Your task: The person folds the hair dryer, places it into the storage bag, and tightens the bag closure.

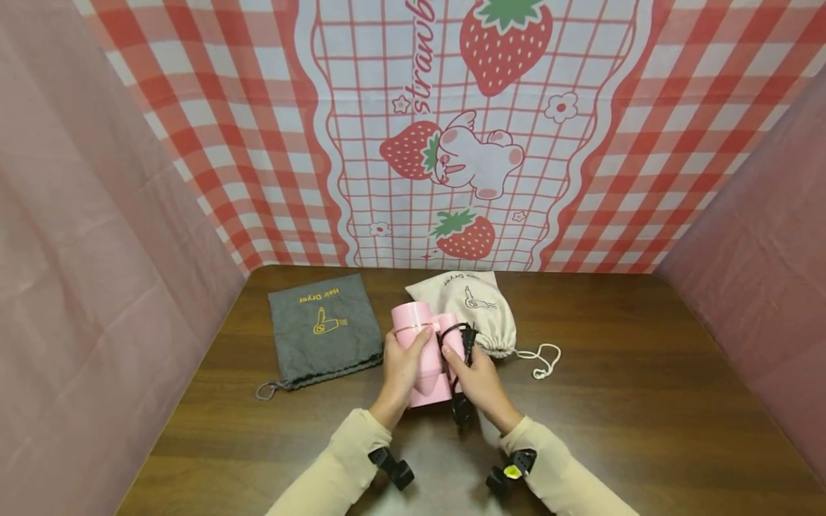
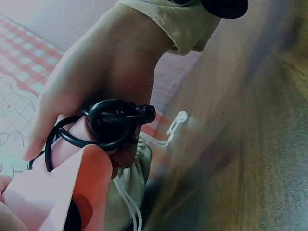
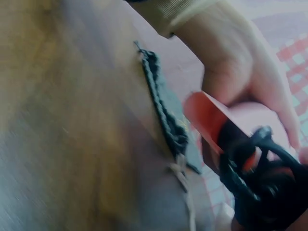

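A pink folding hair dryer (image 1: 429, 358) is held in both hands over the wooden table. My left hand (image 1: 401, 369) grips its barrel, thumb across the front. My right hand (image 1: 480, 383) grips the folded handle (image 2: 77, 130) together with the black cord (image 2: 113, 120) looped around it. In the left wrist view the dryer's flared nozzle (image 2: 89, 178) points down toward the camera. The black plug end (image 1: 461, 412) hangs below the right fingers. Behind the dryer lies a cream drawstring bag (image 1: 480, 304), partly hidden; a grey drawstring bag (image 1: 325, 333) lies flat to the left.
The brown wooden table (image 1: 613, 401) ends at a red-and-white checked strawberry cloth (image 1: 464, 143) hanging at the back. Pink curtains (image 1: 97, 251) close off both sides. The cream bag's white cord (image 1: 545, 362) trails to the right. Black cameras (image 1: 393, 469) sit on both wrists.
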Tool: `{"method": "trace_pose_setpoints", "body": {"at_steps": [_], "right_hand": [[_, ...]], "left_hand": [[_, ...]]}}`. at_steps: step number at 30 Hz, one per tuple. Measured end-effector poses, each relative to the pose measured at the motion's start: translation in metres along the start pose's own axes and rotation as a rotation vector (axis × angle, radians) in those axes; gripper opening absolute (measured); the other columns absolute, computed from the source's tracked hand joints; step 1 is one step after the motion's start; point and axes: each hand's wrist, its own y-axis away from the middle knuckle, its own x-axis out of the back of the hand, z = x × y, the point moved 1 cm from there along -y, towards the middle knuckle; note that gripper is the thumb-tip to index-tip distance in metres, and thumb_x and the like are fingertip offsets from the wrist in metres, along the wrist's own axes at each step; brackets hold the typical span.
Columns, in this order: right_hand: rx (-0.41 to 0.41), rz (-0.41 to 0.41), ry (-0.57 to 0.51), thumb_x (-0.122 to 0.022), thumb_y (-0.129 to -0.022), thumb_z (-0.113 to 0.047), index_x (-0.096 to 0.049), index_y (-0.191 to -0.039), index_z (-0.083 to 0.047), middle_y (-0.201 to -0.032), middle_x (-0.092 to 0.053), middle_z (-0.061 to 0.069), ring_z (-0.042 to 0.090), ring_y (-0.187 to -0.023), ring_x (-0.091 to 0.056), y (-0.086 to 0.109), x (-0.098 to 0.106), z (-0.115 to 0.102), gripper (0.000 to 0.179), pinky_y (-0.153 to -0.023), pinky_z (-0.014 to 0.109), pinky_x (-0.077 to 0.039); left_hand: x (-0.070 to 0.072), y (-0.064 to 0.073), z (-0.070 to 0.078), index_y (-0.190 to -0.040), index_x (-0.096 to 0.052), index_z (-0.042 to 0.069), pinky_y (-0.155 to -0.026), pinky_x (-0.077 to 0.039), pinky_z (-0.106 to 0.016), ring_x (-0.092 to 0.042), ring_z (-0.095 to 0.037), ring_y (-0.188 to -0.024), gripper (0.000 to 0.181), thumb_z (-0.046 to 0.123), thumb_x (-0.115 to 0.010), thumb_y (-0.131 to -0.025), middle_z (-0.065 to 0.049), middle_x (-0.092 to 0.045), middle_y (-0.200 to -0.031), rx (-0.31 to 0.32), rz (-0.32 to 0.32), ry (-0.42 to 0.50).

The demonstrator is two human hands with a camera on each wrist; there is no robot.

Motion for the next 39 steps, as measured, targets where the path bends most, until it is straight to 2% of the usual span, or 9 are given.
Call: {"method": "trace_pose_setpoints", "body": {"at_steps": [4,7,16,23,33,39], "right_hand": [[0.054,-0.035,0.040,-0.064,-0.094,-0.023,-0.064,-0.109,0.003,-0.094,-0.070,0.017,0.012,-0.076,-0.061,-0.003,0.007,-0.004,0.030,-0.069,0.026,-0.050],[0.062,-0.064,0.032,-0.064,-0.094,-0.022,-0.064,-0.110,0.004,-0.096,-0.071,0.019,0.012,-0.076,-0.062,-0.004,0.011,-0.005,0.030,-0.070,0.026,-0.051],[0.018,-0.094,0.004,-0.061,-0.095,-0.018,-0.059,-0.103,0.003,-0.076,-0.065,0.008,0.008,-0.064,-0.054,-0.003,0.013,-0.004,0.023,-0.061,0.022,-0.045],[0.058,-0.063,0.014,-0.064,-0.093,-0.019,-0.060,-0.099,0.002,-0.076,-0.060,0.004,0.007,-0.065,-0.053,0.000,0.012,-0.003,0.022,-0.062,0.022,-0.046],[0.009,0.000,0.001,-0.065,-0.093,-0.022,-0.060,-0.095,0.001,-0.070,-0.056,0.002,0.008,-0.059,-0.052,0.002,0.007,-0.006,0.024,-0.055,0.023,-0.046],[0.012,0.004,-0.063,-0.064,-0.094,-0.020,-0.060,-0.097,0.002,-0.067,-0.054,0.000,0.007,-0.057,-0.050,0.003,0.006,-0.009,0.023,-0.053,0.022,-0.044]], "left_hand": [[0.002,-0.001,0.003,-0.130,-0.046,-0.004,-0.080,-0.051,-0.035,-0.061,-0.025,-0.094,0.063,0.032,-0.072,-0.086,-0.020,-0.060,-0.113,0.018,-0.007,0.027],[0.002,-0.002,0.005,-0.131,-0.045,-0.003,-0.081,-0.051,-0.035,-0.061,-0.025,-0.094,0.064,0.033,-0.071,-0.086,-0.019,-0.059,-0.114,0.027,-0.012,0.034],[0.000,-0.003,0.007,-0.131,-0.044,-0.005,-0.074,-0.051,-0.032,-0.060,-0.022,-0.090,0.061,0.032,-0.069,-0.088,-0.020,-0.058,-0.113,0.042,0.003,0.081],[-0.001,-0.003,0.009,-0.132,-0.042,-0.004,-0.074,-0.051,-0.031,-0.060,-0.022,-0.090,0.063,0.032,-0.069,-0.088,-0.021,-0.057,-0.115,0.052,0.023,0.123],[-0.003,0.000,0.009,-0.133,-0.039,-0.005,-0.072,-0.052,-0.030,-0.059,-0.020,-0.088,0.062,0.031,-0.066,-0.091,-0.020,-0.056,-0.116,0.065,-0.010,0.140],[-0.001,0.001,0.008,-0.132,-0.039,-0.004,-0.071,-0.051,-0.030,-0.059,-0.019,-0.088,0.061,0.033,-0.065,-0.092,-0.019,-0.055,-0.115,0.076,-0.027,0.136]]}}
